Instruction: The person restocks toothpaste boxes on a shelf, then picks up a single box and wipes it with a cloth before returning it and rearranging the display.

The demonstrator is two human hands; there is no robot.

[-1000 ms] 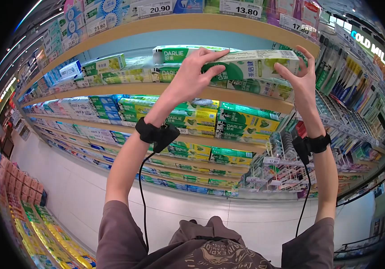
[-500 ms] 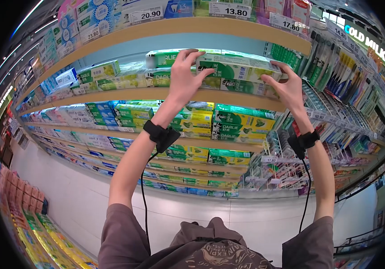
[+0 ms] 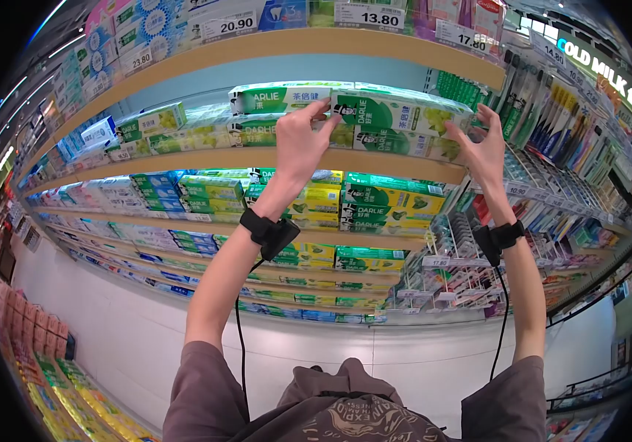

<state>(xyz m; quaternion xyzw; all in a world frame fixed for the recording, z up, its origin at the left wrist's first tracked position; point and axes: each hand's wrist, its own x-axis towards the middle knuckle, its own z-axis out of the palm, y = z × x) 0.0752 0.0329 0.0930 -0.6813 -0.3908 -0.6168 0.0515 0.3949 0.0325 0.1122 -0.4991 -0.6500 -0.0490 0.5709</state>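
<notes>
A green and white Darlie toothpaste box (image 3: pixel 397 114) lies on top of a similar toothpaste box (image 3: pixel 397 141) on the upper shelf. My left hand (image 3: pixel 302 140) is at its left end, fingers bent and thumb apart from them, fingertips right at the box's edge. At the right end, my right hand (image 3: pixel 484 151) has its fingers spread, the thumb tip near the box's front corner. Another Darlie box (image 3: pixel 275 98) sits to the left, partly behind my left hand. Both wrists wear black straps with cables.
A wooden shelf edge (image 3: pixel 397 163) runs below the boxes, and a higher shelf edge (image 3: pixel 375 46) with price tags overhangs them. Yellow and green toothpaste boxes (image 3: pixel 389 195) fill the shelf underneath. Toothbrush packs (image 3: pixel 559 118) hang on the right.
My right hand has shifted right, its fingers coming off the box's top. My left hand has come down from the box's top to its left edge. The box lines up above the lower one.
</notes>
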